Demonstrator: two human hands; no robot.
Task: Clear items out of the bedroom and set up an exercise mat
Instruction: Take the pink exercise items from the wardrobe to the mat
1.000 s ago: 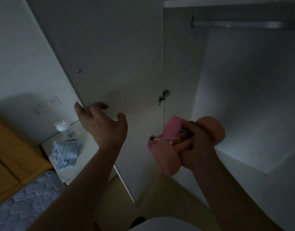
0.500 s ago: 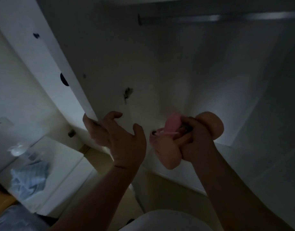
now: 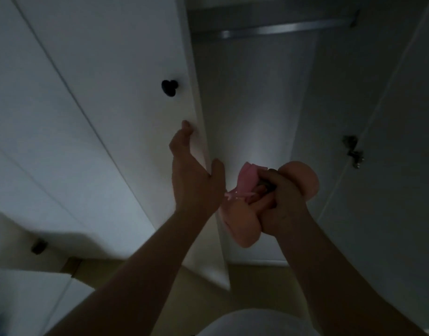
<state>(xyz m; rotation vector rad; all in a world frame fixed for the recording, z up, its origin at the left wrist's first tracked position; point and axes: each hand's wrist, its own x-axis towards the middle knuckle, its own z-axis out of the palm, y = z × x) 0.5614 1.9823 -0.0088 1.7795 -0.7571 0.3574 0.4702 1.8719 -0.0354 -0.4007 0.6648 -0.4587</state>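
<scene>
**At the open wardrobe, one hand on the door, one hand full**

My left hand (image 3: 196, 187) holds the free edge of the left wardrobe door (image 3: 111, 93). The fingers lie along its front face and the thumb hooks round the edge onto the inner side, so the panel is clasped between them. The black knob (image 3: 169, 87) sits on the door above my fingertips, apart from them.

My right hand (image 3: 283, 204) is raised in front of the wardrobe opening, just beside my left. It is curled tight round the middle of a peach-coloured dumbbell (image 3: 240, 224). One rounded end sticks out above my fist, the other below it. Clamped in the same grip is a pink item (image 3: 247, 180), which juts out toward my left wrist. The light is too dim for me to tell what it is.

Past both hands I see the pale back panel (image 3: 252, 117) of the wardrobe, with a metal rail (image 3: 281, 29) across the top. The right door (image 3: 390, 166) stands open, with a metal hinge (image 3: 353, 151) on it. Tan floor (image 3: 196, 299) shows beneath my forearms.
</scene>
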